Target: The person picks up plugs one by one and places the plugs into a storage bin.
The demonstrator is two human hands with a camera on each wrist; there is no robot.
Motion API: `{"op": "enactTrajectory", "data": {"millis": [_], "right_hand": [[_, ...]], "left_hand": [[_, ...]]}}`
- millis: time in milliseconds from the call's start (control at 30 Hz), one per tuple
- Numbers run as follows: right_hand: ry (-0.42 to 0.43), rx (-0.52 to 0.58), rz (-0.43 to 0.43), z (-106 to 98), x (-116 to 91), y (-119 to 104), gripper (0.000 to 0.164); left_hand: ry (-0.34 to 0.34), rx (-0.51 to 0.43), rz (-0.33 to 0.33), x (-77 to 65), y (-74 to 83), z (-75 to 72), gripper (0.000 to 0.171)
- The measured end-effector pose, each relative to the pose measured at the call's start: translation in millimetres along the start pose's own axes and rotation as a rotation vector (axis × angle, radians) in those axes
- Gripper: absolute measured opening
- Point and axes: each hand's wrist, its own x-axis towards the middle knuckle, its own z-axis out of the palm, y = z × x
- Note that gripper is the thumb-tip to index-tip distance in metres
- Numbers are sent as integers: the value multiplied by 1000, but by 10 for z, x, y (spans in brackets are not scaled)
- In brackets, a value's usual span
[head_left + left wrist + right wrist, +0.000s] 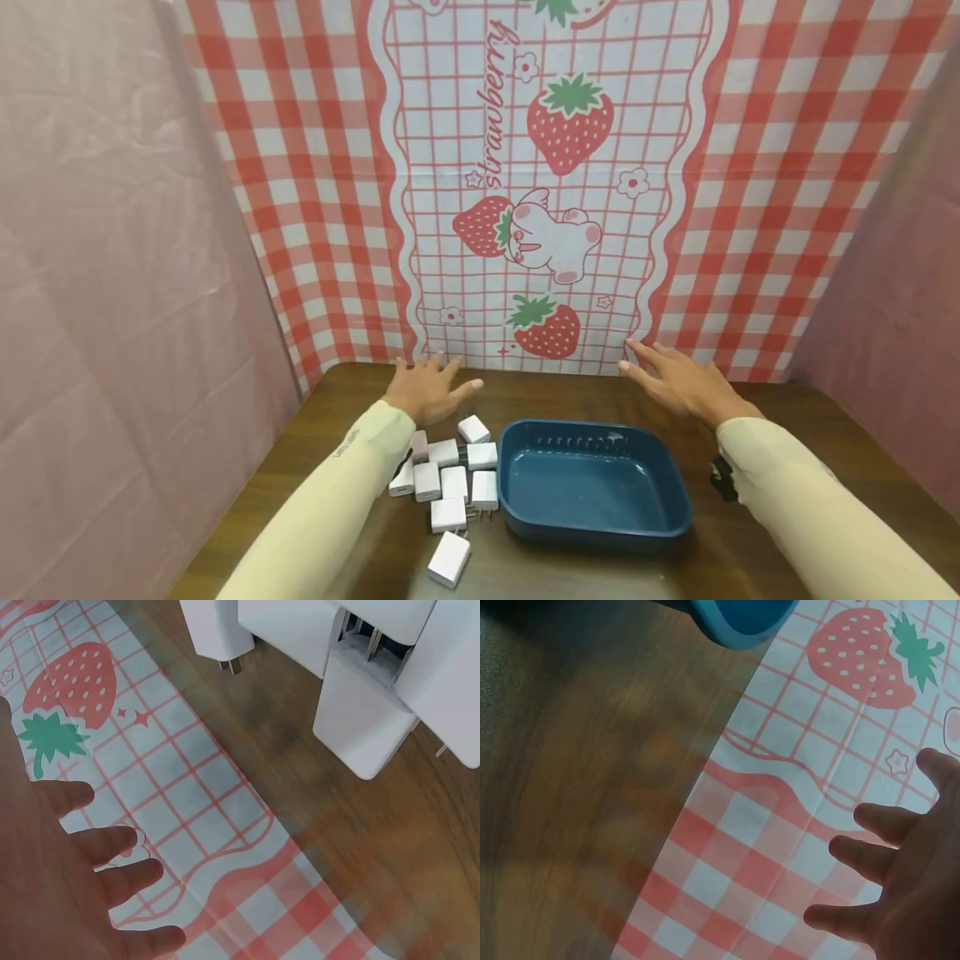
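Observation:
My left hand (426,392) is spread, palm down, over the back left of the table, holding nothing. Just in front of it lie several white plug-in chargers (448,514) in a loose cluster, some with metal prongs showing. In the left wrist view, chargers (360,712) fill the upper right, apart from the spread fingers (127,881). A blue rectangular tray (592,492) stands right of the chargers. Beyond its back right corner my right hand (686,385) reaches out with fingers apart, holding nothing. The right wrist view shows its fingers (862,862) and the tray's corner (735,634).
A brown wooden table (360,387) bears everything. Behind it hangs a red and white checked cloth (315,167) with strawberry prints. Pink fabric (112,292) closes off the left side, and more pink fabric (892,275) the right.

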Motion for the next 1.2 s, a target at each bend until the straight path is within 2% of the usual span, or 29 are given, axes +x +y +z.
{"op": "enactTrajectory", "data": {"millis": [233, 600, 700, 867, 1200], "right_hand": [[3, -25, -45, 55, -26, 8, 82], [26, -19, -31, 181, -56, 22, 79], [53, -18, -34, 189, -60, 28, 77], [83, -4, -39, 190, -59, 27, 76], [85, 18, -39, 274, -58, -28, 79]], "left_hand": [[54, -4, 56, -1, 3, 82, 82], [144, -17, 108, -26, -20, 215, 76], [197, 10, 104, -25, -12, 232, 72], [269, 38, 63, -1, 8, 239, 64], [242, 58, 65, -43, 72, 245, 63]]}}
